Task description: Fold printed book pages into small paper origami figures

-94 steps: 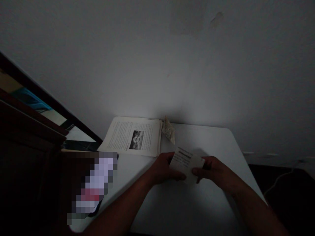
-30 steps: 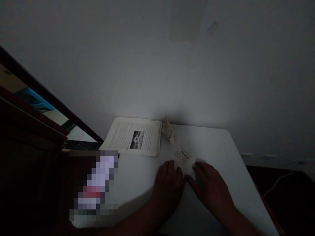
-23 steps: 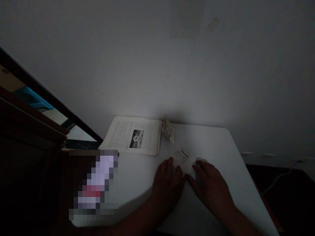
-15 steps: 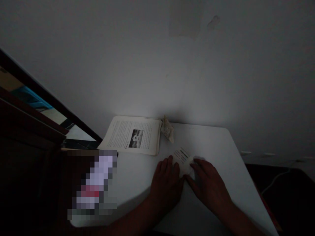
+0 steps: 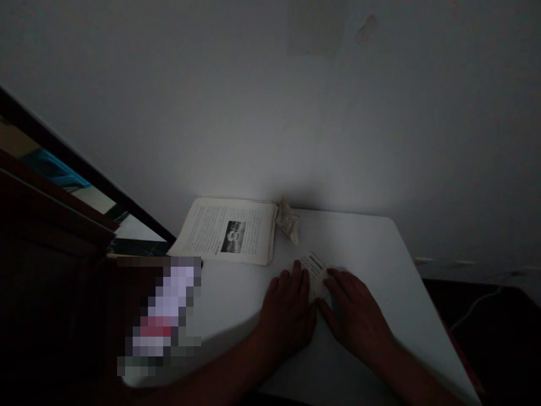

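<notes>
A small folded piece of printed paper (image 5: 316,273) lies on the white table (image 5: 220,310) between my two hands. My left hand (image 5: 287,304) rests flat against its left side, with fingers stretched and the index fingertip on the paper. From the right, my right hand (image 5: 357,307) touches the paper's edge with its fingertips. Its thumb is apart from the fingers, near the paper's bottom corner. My hands partly cover the paper, so its lower outline is hard to make out in the dim light. Beyond them stands a folded paper shape (image 5: 288,221) with a pointed top.
A stack of printed pages (image 5: 207,228) with a dark picture lies at the table's back left. A blurred-out item (image 5: 169,299) is near the left edge. The wall (image 5: 253,113) rises directly behind the table, and a pale cable (image 5: 477,304) hangs at the right.
My right fingertips have moved slightly left over the paper, and its visible part looks narrower. My left fingers have shifted a little up and right. The pages and paper shape stay put.
</notes>
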{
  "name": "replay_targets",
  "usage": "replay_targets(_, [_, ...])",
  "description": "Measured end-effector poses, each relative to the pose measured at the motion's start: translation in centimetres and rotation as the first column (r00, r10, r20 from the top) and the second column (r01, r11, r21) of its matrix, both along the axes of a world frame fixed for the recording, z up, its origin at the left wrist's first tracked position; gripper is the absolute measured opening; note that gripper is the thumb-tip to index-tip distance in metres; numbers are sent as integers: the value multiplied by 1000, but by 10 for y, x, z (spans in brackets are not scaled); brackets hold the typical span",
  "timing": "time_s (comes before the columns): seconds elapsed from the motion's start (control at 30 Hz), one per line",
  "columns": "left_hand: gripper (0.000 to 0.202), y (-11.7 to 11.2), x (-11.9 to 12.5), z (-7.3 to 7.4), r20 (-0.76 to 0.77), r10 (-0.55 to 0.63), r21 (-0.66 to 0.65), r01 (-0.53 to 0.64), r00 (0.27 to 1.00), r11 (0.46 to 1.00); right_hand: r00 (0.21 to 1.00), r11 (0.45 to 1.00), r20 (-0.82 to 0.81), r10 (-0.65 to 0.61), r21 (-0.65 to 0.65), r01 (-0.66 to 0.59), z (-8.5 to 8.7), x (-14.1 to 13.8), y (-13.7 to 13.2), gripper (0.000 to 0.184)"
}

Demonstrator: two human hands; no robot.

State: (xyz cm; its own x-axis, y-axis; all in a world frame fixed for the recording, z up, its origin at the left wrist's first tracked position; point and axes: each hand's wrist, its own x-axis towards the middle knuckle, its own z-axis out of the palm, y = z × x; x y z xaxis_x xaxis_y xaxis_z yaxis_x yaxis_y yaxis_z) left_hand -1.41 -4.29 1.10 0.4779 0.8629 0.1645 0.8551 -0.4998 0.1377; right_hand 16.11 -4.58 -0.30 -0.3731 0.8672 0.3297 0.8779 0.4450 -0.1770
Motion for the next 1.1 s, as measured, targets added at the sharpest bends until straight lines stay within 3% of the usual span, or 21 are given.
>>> replay_targets(0.43, [59,5,3,3,11,-12,-8,12,1000,1000,996,998,81,39,-58,-34,7,-5,8,52])
replay_targets(1.1, [63,32,9,9,-48,-116,-36,114,992,993,982,983,145,118,-160,-94,22,-7,34,56])
